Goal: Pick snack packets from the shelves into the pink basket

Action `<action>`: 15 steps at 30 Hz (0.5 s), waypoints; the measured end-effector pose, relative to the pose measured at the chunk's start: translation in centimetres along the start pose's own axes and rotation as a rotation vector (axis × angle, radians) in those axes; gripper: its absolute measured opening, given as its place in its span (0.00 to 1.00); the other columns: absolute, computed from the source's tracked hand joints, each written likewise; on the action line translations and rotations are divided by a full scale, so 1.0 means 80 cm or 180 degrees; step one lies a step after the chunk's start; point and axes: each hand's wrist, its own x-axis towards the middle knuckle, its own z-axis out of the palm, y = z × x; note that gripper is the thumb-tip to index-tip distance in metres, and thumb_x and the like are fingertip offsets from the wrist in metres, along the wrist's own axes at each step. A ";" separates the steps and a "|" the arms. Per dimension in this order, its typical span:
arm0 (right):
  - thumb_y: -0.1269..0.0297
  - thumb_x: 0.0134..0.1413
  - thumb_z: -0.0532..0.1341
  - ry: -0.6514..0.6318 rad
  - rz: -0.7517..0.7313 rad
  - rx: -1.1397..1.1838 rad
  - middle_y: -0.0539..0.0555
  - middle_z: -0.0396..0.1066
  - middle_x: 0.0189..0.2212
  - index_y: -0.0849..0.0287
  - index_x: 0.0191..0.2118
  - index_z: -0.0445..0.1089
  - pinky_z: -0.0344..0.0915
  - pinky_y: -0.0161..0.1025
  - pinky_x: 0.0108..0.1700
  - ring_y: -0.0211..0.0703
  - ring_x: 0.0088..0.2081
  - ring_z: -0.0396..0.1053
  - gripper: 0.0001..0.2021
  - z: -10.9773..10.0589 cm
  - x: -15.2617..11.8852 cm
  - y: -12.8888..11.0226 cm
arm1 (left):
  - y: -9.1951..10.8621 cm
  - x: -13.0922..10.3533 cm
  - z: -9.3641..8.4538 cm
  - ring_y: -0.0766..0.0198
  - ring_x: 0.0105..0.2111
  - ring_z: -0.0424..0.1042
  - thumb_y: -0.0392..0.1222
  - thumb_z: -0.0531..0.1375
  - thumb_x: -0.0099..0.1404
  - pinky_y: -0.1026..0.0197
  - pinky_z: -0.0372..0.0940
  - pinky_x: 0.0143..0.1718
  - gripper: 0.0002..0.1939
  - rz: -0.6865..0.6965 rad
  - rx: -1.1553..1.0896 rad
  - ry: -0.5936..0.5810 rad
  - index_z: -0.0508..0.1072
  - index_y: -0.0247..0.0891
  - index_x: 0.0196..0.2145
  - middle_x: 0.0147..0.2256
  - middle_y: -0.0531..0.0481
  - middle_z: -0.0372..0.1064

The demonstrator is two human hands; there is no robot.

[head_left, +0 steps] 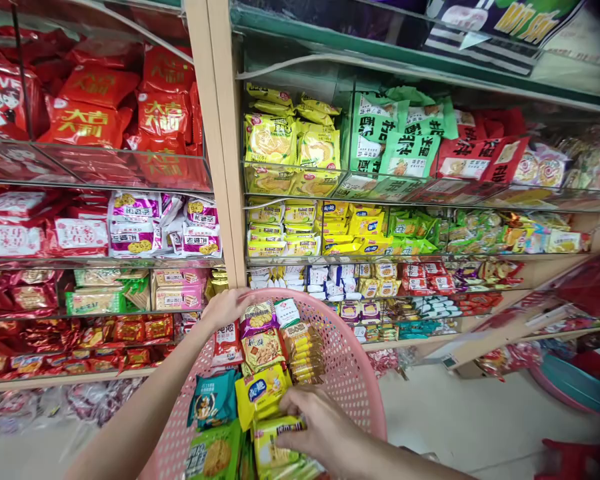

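From the head view, a pink basket [349, 341] with perforated walls stands at 6 o'clock, below wooden shelves. The left hand [226, 308] is on its rim at the basket's 11 o'clock, fingers bent over the edge and holding it. The right hand [316, 412] reaches in over the basket's 4 o'clock side, fingers curled, the space between them and the thumb narrow. Its thumb lies on a pale yellow packet [267, 445] at the basket's 6 o'clock; I cannot tell whether the hand grips it.

A bright yellow packet [261, 392] lies near the middle, just beside the right fingertips. Around it lie a teal packet [210, 400] at 9 o'clock, a green packet [213, 455] at 8, a red-and-white packet [227, 345] at 10, a purple packet [254, 317] at 12 and brown-and-yellow packets [307, 357] at 1.

Across the whole view, red bags [93, 97] fill the shelf at 10 o'clock, yellow bags [270, 141] stand at 12 and mint-green bags [377, 137] at 1. Well apart, at 4 o'clock, a blue basin [575, 383] is near the floor
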 end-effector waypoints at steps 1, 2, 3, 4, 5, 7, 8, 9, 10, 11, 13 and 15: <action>0.60 0.39 0.68 0.0033 -0.0005 0.0024 0.49 0.71 0.34 0.56 0.36 0.69 0.56 0.32 0.33 0.41 0.37 0.66 0.15 0.002 0.000 0.001 | 0.000 0.000 0.000 0.55 0.43 0.71 0.62 0.40 0.63 0.58 0.64 0.41 0.29 -0.0002 0.0001 -0.0004 0.69 0.48 0.48 0.44 0.50 0.72; 0.61 0.39 0.68 0.0070 -0.0013 0.0056 0.49 0.70 0.34 0.57 0.35 0.68 0.56 0.32 0.33 0.41 0.36 0.66 0.15 0.004 0.000 0.002 | 0.000 0.000 0.000 0.55 0.43 0.71 0.62 0.40 0.63 0.57 0.64 0.41 0.29 -0.0010 0.0004 -0.0005 0.69 0.47 0.48 0.44 0.50 0.72; 0.62 0.39 0.68 0.0109 -0.0034 0.0078 0.49 0.70 0.34 0.57 0.35 0.67 0.55 0.32 0.32 0.40 0.35 0.66 0.15 0.005 0.000 0.003 | 0.000 0.000 0.000 0.54 0.44 0.70 0.62 0.40 0.62 0.57 0.64 0.42 0.29 -0.0019 0.0008 -0.0010 0.69 0.47 0.49 0.44 0.49 0.72; 0.62 0.39 0.68 0.0151 -0.0064 0.0080 0.48 0.70 0.34 0.57 0.34 0.66 0.55 0.32 0.32 0.39 0.35 0.66 0.15 0.007 -0.001 0.004 | -0.001 0.000 0.001 0.54 0.44 0.70 0.63 0.40 0.62 0.57 0.63 0.42 0.29 -0.0029 0.0010 -0.0018 0.69 0.47 0.49 0.44 0.49 0.72; 0.62 0.39 0.68 0.0194 -0.0098 0.0059 0.48 0.69 0.33 0.57 0.34 0.65 0.56 0.32 0.32 0.39 0.35 0.66 0.15 0.008 -0.002 0.005 | -0.001 0.001 0.001 0.54 0.44 0.70 0.63 0.40 0.62 0.57 0.63 0.42 0.30 -0.0036 0.0015 -0.0020 0.69 0.47 0.49 0.44 0.49 0.72; 0.62 0.41 0.68 0.0303 -0.0152 -0.0044 0.49 0.69 0.34 0.57 0.33 0.63 0.56 0.33 0.34 0.41 0.36 0.66 0.14 0.009 -0.004 0.005 | -0.003 0.002 0.003 0.55 0.44 0.70 0.63 0.40 0.62 0.58 0.63 0.42 0.30 -0.0004 0.0026 -0.0002 0.69 0.47 0.48 0.44 0.49 0.72; 0.62 0.42 0.67 0.0354 -0.0170 -0.0119 0.50 0.68 0.34 0.57 0.33 0.62 0.57 0.33 0.35 0.41 0.37 0.66 0.14 0.008 -0.006 0.005 | -0.004 0.003 0.004 0.55 0.44 0.70 0.63 0.40 0.62 0.58 0.63 0.42 0.30 0.0017 0.0031 0.0009 0.69 0.48 0.48 0.44 0.49 0.72; 0.61 0.42 0.67 0.0402 -0.0180 -0.0194 0.50 0.68 0.34 0.57 0.33 0.62 0.57 0.34 0.35 0.42 0.37 0.66 0.14 0.008 -0.008 0.005 | -0.005 0.003 0.004 0.55 0.43 0.71 0.63 0.40 0.62 0.58 0.63 0.41 0.30 0.0033 0.0036 0.0016 0.69 0.48 0.48 0.44 0.50 0.72; 0.61 0.43 0.66 0.0443 -0.0189 -0.0260 0.50 0.68 0.34 0.57 0.33 0.61 0.57 0.34 0.35 0.43 0.37 0.65 0.14 0.007 -0.009 0.005 | -0.006 0.004 0.005 0.56 0.43 0.71 0.63 0.39 0.62 0.58 0.63 0.41 0.29 0.0039 0.0043 0.0017 0.70 0.49 0.48 0.43 0.50 0.72; 0.61 0.44 0.66 0.0479 -0.0199 -0.0317 0.50 0.68 0.34 0.57 0.33 0.61 0.57 0.34 0.35 0.43 0.37 0.65 0.14 0.007 -0.010 0.004 | -0.006 0.004 0.005 0.56 0.43 0.71 0.63 0.39 0.62 0.59 0.63 0.40 0.29 0.0037 0.0051 0.0011 0.70 0.49 0.48 0.43 0.50 0.72; 0.60 0.45 0.66 0.0540 -0.0220 -0.0415 0.50 0.67 0.33 0.57 0.32 0.60 0.57 0.35 0.34 0.43 0.37 0.65 0.14 0.006 -0.011 0.004 | -0.006 0.004 0.006 0.55 0.43 0.71 0.63 0.39 0.62 0.59 0.64 0.39 0.29 0.0002 0.0082 0.0005 0.69 0.49 0.48 0.43 0.50 0.73; 0.59 0.45 0.66 0.0572 -0.0193 -0.0506 0.50 0.67 0.33 0.57 0.32 0.59 0.57 0.35 0.33 0.43 0.36 0.65 0.15 0.006 -0.011 0.003 | -0.005 0.004 0.006 0.54 0.43 0.71 0.63 0.40 0.62 0.58 0.64 0.39 0.29 -0.0019 0.0116 0.0013 0.69 0.49 0.49 0.44 0.50 0.72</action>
